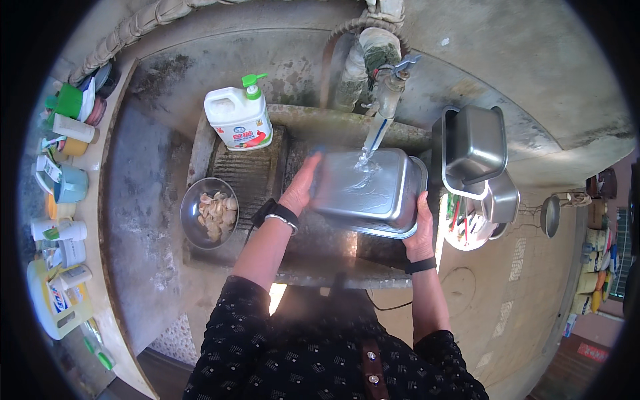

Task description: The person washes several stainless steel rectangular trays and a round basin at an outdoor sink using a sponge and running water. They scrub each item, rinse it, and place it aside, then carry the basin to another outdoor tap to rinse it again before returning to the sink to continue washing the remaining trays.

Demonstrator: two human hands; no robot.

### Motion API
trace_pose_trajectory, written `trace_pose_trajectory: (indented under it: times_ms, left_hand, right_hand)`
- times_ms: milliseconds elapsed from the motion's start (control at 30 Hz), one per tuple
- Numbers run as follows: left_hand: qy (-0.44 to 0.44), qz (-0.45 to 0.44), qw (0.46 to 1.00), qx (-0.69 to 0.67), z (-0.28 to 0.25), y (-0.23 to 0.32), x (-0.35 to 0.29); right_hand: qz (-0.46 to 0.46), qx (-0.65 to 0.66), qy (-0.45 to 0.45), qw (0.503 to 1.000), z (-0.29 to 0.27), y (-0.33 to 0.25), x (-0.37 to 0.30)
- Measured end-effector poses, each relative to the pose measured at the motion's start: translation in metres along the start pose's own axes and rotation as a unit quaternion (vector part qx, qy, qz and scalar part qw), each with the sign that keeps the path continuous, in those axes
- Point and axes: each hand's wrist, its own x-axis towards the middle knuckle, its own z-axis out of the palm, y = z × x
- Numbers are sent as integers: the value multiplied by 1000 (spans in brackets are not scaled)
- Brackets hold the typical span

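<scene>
A rectangular stainless steel pan [357, 190] is upside down over the sink, its wet base under water running from the tap [390, 90]. My right hand [420, 230] grips its right end by the rim, thumb up along the side. At the pan's left end is my left hand [303, 183], closed against it; the fingertips are smeared by motion. A small blurred blue patch [319, 152] shows by those fingertips, too unclear to name. Both wrists wear dark bands, the left one also a silver bangle [285, 220].
On the stone sink's [313, 273] ribbed left side stand a white detergent jug [239, 120] with a green pump and a steel bowl [193, 220] of pale food pieces. More steel pans [477, 143] are stacked at right, above a container [463, 230] of utensils. Bottles and cups line the left shelf [110, 267].
</scene>
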Motion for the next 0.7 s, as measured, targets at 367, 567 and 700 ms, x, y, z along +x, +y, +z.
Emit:
trace_pose_trajectory:
  times_ms: [367,567,700]
  left_hand:
    - [134,-51,990,-13,-2,-57,-28]
    - [107,50,985,123,5,-33,-53]
    - [60,55,980,181,-3,12,-61]
  right_hand:
    - [-66,52,-4,996,-2,27,41]
    - [-96,-93,0,991,34,45,39]
    - [-107,-539,-93,830,49,57,13]
